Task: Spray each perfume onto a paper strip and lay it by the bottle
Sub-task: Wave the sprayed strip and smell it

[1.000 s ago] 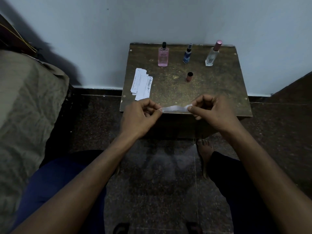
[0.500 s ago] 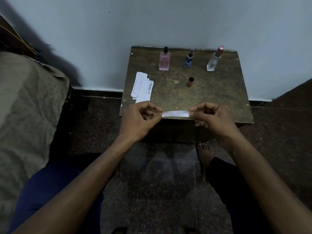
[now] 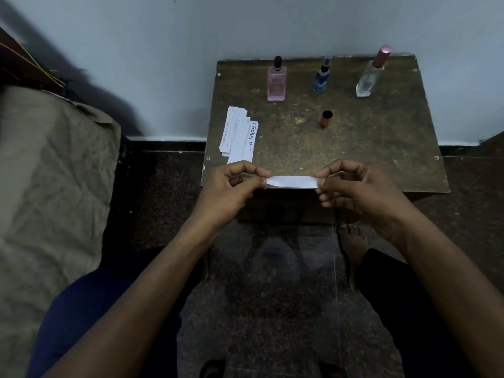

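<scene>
paper strip (image 3: 291, 181): white, held level at centre frame over the lower edge of the surface (image 3: 381, 148); left hand (image 3: 229, 188) pinches its left end, right hand (image 3: 360, 189) pinches its right end. upper part of surface, left to right: pink perfume bottle (image 3: 276, 82), blue perfume bottle (image 3: 321, 77), clear perfume bottle (image 3: 371, 75). loose cap (image 3: 326, 119) below the blue one. stack of paper strips (image 3: 238, 135) at surface's left edge.
</scene>
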The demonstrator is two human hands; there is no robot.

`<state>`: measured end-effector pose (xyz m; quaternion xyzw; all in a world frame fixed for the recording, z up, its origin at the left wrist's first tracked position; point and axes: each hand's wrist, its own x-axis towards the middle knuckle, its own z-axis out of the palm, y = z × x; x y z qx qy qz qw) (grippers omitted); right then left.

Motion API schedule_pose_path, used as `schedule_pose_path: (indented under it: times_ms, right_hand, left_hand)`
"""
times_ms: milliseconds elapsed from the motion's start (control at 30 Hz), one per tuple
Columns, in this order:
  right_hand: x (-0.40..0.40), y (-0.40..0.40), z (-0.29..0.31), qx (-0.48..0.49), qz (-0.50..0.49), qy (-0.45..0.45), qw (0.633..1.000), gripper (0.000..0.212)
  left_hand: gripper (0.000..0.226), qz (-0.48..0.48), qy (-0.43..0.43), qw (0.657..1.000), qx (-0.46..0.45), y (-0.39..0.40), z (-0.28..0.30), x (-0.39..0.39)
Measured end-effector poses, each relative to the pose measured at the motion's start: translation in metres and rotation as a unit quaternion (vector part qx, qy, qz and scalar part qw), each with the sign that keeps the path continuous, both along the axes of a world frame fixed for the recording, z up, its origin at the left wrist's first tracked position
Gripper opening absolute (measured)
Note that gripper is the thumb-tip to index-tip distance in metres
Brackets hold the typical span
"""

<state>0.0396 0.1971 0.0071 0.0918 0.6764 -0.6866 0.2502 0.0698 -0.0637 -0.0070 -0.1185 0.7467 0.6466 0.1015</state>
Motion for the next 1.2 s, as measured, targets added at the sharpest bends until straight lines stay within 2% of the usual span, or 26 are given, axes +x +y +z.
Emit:
schedule_pose_path:
  times_ms: [167,300,400,467,533,600,633,700,733,767,800,833,867,900,933,967,1033,1067,1100,1133,1167,1200]
  right_hand:
    - [0.002,-0.003,0.008,0.009,-0.014,0.021,1.0,0.007]
    - [0.005,-0.001,0.015,0.012,-0.032,0.029,0.999,0.006]
    - [0.009,0.004,0.019,0.02,-0.043,0.048,0.998,0.007]
    - [0.011,0.006,0.024,0.028,-0.046,0.059,0.997,0.008]
    - [0.013,0.009,0.03,0.01,-0.044,0.06,0.997,0.012]
    - [0.015,0.015,0.04,-0.086,-0.032,0.055,0.994,0.016]
    - [0.016,0.02,0.046,-0.173,-0.012,0.047,0.984,0.015]
    - [0.019,0.03,0.054,-0.342,0.027,0.014,0.939,0.013]
    - [0.02,0.032,0.053,-0.358,0.042,-0.004,0.933,0.014]
    - [0.02,0.033,0.049,-0.296,0.045,-0.016,0.954,0.02]
    - [0.02,0.035,0.043,-0.145,0.061,0.001,0.987,0.026]
    - [0.02,0.036,0.036,0.05,0.09,0.038,0.994,0.026]
    - [0.021,0.034,0.03,0.17,0.129,0.049,0.976,0.022]
    - [0.023,0.033,0.027,0.197,0.164,0.029,0.966,0.02]
    - [0.025,0.034,0.027,0.146,0.186,0.005,0.972,0.023]
    - [0.026,0.036,0.031,0.038,0.199,-0.028,0.979,0.027]
    - [0.025,0.04,0.041,-0.188,0.211,-0.068,0.957,0.023]
    - [0.024,0.039,0.043,-0.236,0.213,-0.081,0.945,0.021]
    - [0.021,0.036,0.041,-0.218,0.201,-0.093,0.95,0.019]
    - [0.019,0.032,0.036,-0.11,0.19,-0.085,0.972,0.017]
    - [0.02,0.027,0.03,0.055,0.202,-0.051,0.977,0.012]
    - [0.022,0.025,0.024,0.211,0.227,-0.017,0.951,0.008]
  left_hand:
    - [0.013,0.015,-0.02,1.0,0.01,0.005,0.005,0.001]
    - [0.021,0.013,-0.021,1.0,-0.002,0.001,0.004,0.001]
    - [0.015,0.012,-0.01,1.0,-0.016,-0.001,0.009,0.002]
    - [0.012,0.007,0.021,0.998,-0.058,-0.002,0.011,0.004]
    - [0.01,-0.016,0.073,0.985,-0.156,-0.003,0.012,0.008]
    - [0.011,-0.047,0.114,0.967,-0.225,-0.005,0.014,0.012]
    - [0.011,-0.063,0.126,0.96,-0.244,-0.006,0.014,0.014]
    - [0.01,-0.084,0.134,0.952,-0.263,-0.007,0.012,0.015]
    - [0.01,-0.089,0.136,0.95,-0.268,-0.008,0.012,0.015]
    - [0.011,-0.091,0.137,0.947,-0.275,-0.009,0.011,0.015]
    - [0.011,-0.093,0.137,0.944,-0.284,-0.011,0.011,0.015]
    - [0.012,-0.097,0.139,0.94,-0.296,-0.012,0.01,0.015]
    - [0.013,-0.102,0.144,0.934,-0.31,-0.013,0.01,0.015]
    - [0.015,-0.109,0.153,0.927,-0.324,-0.013,0.009,0.015]
    - [0.018,-0.12,0.164,0.919,-0.337,-0.013,0.008,0.014]
    - [0.021,-0.132,0.174,0.911,-0.35,-0.012,0.007,0.013]
    - [0.028,-0.157,0.187,0.896,-0.371,-0.01,0.007,0.012]
    - [0.031,-0.167,0.194,0.889,-0.379,-0.008,0.007,0.013]
    - [0.035,-0.176,0.202,0.882,-0.388,-0.007,0.007,0.014]
    - [0.039,-0.184,0.209,0.874,-0.398,-0.006,0.007,0.015]
    - [0.043,-0.192,0.213,0.867,-0.407,-0.005,0.007,0.016]
    - [0.048,-0.202,0.213,0.861,-0.416,-0.003,0.007,0.017]
